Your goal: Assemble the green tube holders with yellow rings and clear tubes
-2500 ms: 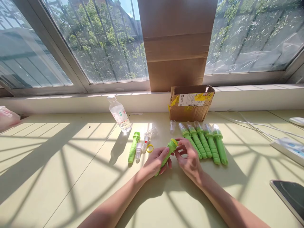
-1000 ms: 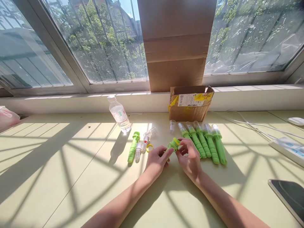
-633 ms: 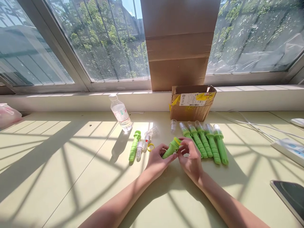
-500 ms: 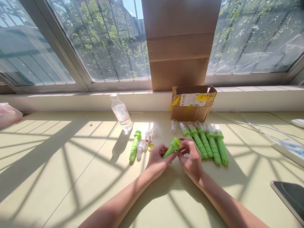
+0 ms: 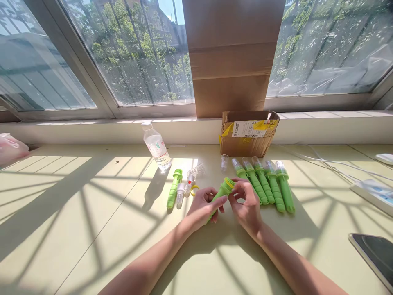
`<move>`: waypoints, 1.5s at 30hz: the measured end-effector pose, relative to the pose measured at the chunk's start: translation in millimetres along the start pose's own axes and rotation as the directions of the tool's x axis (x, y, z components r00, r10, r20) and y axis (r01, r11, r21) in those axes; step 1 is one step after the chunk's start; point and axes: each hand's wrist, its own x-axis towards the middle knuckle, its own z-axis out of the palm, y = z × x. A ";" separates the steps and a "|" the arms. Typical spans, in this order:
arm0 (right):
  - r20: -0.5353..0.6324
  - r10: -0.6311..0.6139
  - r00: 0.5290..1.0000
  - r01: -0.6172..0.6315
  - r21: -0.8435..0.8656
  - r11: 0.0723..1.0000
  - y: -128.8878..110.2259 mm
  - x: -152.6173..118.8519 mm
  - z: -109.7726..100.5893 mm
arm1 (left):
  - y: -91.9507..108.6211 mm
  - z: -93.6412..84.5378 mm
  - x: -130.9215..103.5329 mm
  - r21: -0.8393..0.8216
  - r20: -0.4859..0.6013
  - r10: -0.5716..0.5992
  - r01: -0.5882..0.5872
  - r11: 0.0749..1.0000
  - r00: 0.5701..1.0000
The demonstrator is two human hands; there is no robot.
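Observation:
My left hand [image 5: 204, 207] is wrapped round a green plastic handle [image 5: 224, 188], which is tilted with its wide open end up and to the right. A yellow ring [image 5: 229, 182] shows at that end. My right hand [image 5: 246, 203] has its fingers closed at the rim; whether they pinch the ring or the collar is hard to see. Left of my hands lie another green handle [image 5: 174, 189], two small clear pieces with white tops [image 5: 179, 196], a loose yellow ring [image 5: 194, 190] and a clear ribbed cap [image 5: 196, 170]. Several green handles with clear caps [image 5: 265, 184] lie in a row at right.
A clear cap [image 5: 224, 162] stands before an open cardboard box [image 5: 245, 139] by the window ledge. A water bottle [image 5: 157, 147] stands back left. At right are white cables, a power strip [image 5: 373, 198] and a phone [image 5: 376, 256]. A pinkish bag [image 5: 12, 147] sits far left.
My left hand has shifted its grip, with its thumb now further along the green handle, which is tilted more steeply. My right hand has stayed at the rim.

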 end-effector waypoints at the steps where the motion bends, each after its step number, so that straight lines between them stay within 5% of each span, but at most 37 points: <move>1: -0.006 -0.001 1.000 0.001 -0.006 1.000 -0.3 0.2 -0.1 | -0.4 -0.5 0.7 -0.001 0.007 -0.010 0.010 1.000 1.000; 6: -0.062 -0.010 0.998 0.007 -0.040 0.999 -1.2 1.8 -0.9 | -5.1 3.5 4.0 0.011 -0.041 -0.054 0.055 0.998 0.998; 11: -0.091 -0.013 0.996 0.008 -0.062 0.998 0.1 3.0 0.0 | -10.6 8.3 3.7 0.086 -0.105 0.026 -0.017 0.996 0.994; 28: -0.004 0.061 0.998 -0.061 0.056 0.997 -0.1 0.7 1.0 | 4.9 -4.9 -1.1 0.049 0.103 -0.028 0.023 0.999 0.994; 45: -0.031 0.075 0.997 -0.075 -0.003 0.997 0.3 0.9 -0.3 | 5.6 1.3 -0.1 0.008 -0.027 -0.050 0.051 0.999 0.998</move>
